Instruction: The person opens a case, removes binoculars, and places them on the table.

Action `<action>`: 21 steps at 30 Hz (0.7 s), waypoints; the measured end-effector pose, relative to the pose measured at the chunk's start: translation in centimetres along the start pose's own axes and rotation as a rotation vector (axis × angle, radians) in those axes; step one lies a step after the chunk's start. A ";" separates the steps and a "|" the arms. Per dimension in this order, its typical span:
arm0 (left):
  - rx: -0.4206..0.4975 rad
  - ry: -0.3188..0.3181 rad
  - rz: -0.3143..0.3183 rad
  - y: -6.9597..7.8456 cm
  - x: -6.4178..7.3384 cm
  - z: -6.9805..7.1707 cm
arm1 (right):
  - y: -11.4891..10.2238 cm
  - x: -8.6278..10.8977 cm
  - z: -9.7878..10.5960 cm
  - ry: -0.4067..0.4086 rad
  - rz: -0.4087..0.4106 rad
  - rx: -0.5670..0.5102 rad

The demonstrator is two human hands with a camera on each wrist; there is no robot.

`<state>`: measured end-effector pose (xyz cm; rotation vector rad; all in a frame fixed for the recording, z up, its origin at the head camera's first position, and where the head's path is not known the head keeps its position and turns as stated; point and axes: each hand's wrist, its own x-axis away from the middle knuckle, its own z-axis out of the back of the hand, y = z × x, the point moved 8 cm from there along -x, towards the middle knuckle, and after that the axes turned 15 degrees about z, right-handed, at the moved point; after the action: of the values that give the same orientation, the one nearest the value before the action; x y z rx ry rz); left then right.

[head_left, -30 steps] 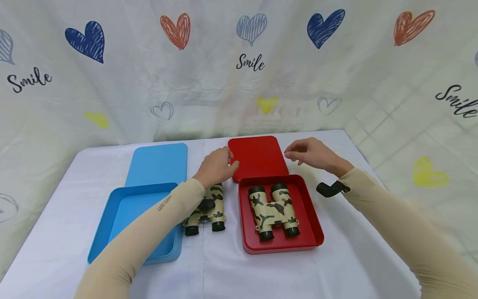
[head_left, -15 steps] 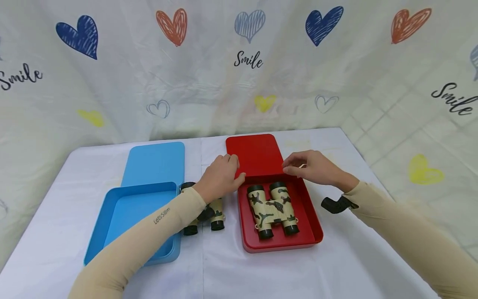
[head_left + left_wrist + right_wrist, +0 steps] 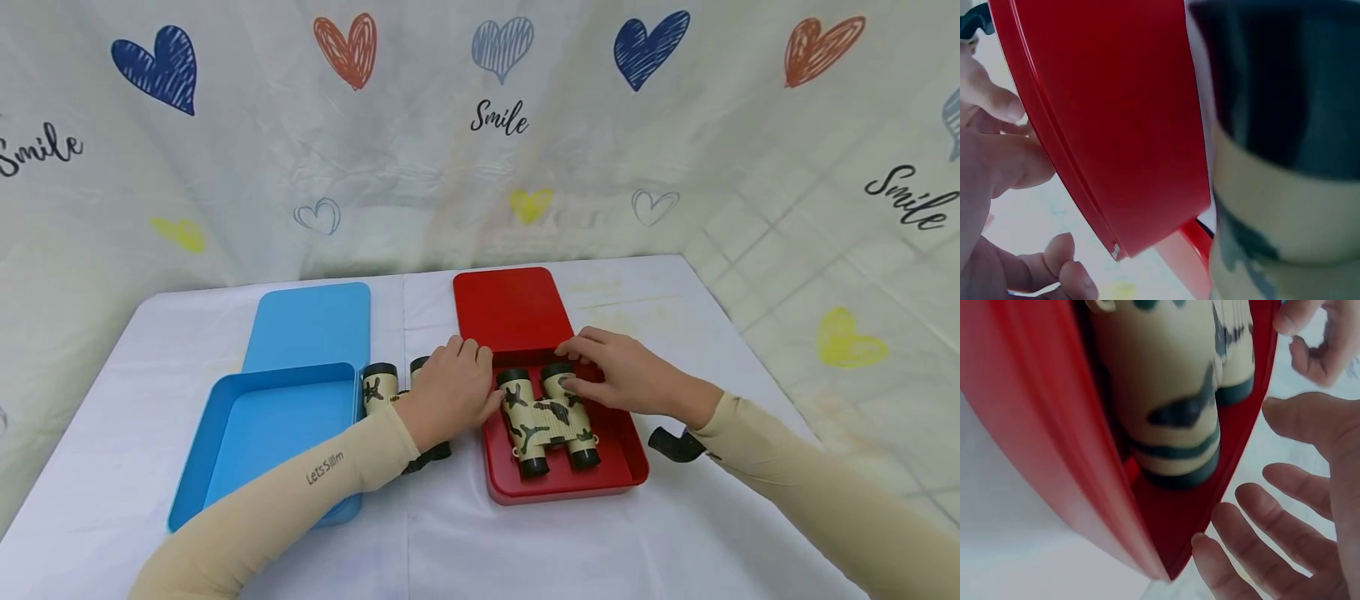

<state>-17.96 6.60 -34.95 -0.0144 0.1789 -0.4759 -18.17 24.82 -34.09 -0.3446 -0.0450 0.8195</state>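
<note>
A pair of camouflage binoculars (image 3: 551, 421) lies in the red box (image 3: 621, 446). At the box's left rim is my left hand (image 3: 450, 392), its thumb close to the rim and its fingers loosely bent. My right hand (image 3: 633, 371) reaches over the back right rim, fingers spread, thumb near the barrel of these binoculars; the right wrist view shows the spread fingers (image 3: 1260, 531) beside the rim, gripping nothing. A second pair of camouflage binoculars (image 3: 380, 387) lies on the table, partly hidden under my left hand, with one barrel (image 3: 1279, 219) large in the left wrist view.
Behind the red box lies a red lid (image 3: 512, 308). To the left stands a blue box (image 3: 277, 450) with a blue lid (image 3: 311, 325) behind it. A white cloth (image 3: 562, 550) covers the table, and a curtain printed with hearts (image 3: 412, 150) hangs at the back.
Both hands have come down and nearer to me, from beside the red lid to the red box's rims. The boxes, lids and binoculars stay in place.
</note>
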 end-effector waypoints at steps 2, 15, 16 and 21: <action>-0.027 0.031 -0.009 0.2 0.4 0.1 | -0.7 0.2 -0.2 -0.014 0.018 0.041; -0.059 0.002 0.008 0.3 1.7 -0.8 | -3.9 0.2 -1.8 -0.071 0.144 0.171; -0.053 -0.005 0.013 0.3 1.7 -0.9 | -4.0 0.2 -1.9 -0.078 0.145 0.172; -0.036 -0.027 0.025 0.4 1.8 -1.2 | -4.9 0.1 -2.4 -0.108 0.175 0.213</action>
<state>-16.41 6.20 -36.45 -0.0541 0.1609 -0.4473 -14.24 21.15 -34.79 -0.1041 -0.0282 1.0069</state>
